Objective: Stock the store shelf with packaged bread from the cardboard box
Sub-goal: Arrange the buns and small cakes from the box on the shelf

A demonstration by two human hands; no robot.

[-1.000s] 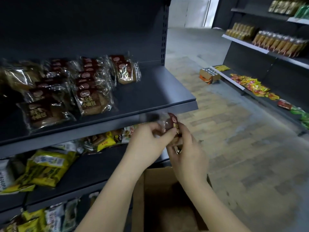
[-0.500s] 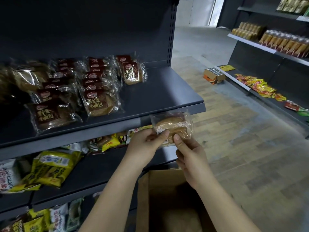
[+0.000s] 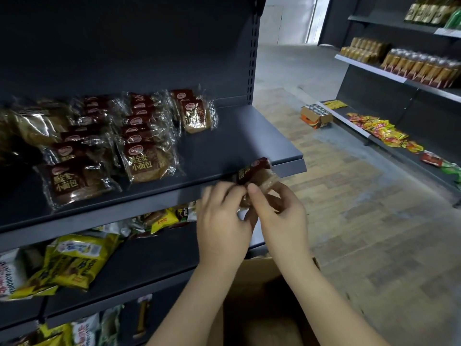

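Head view. A dark metal shelf (image 3: 237, 146) in a store aisle carries rows of crinkly, clear-film packs (image 3: 147, 158) at its left. The held pack (image 3: 254, 172), clear side up half a second ago, now shows its brown label at the shelf's front edge, above the cardboard box (image 3: 254, 275). The left hand (image 3: 224, 226) and right hand (image 3: 282, 218) both pinch it, probably orienting it for placement.

Shelved bread packets (image 3: 147, 161) — "黑全麦小面包", on brown labels
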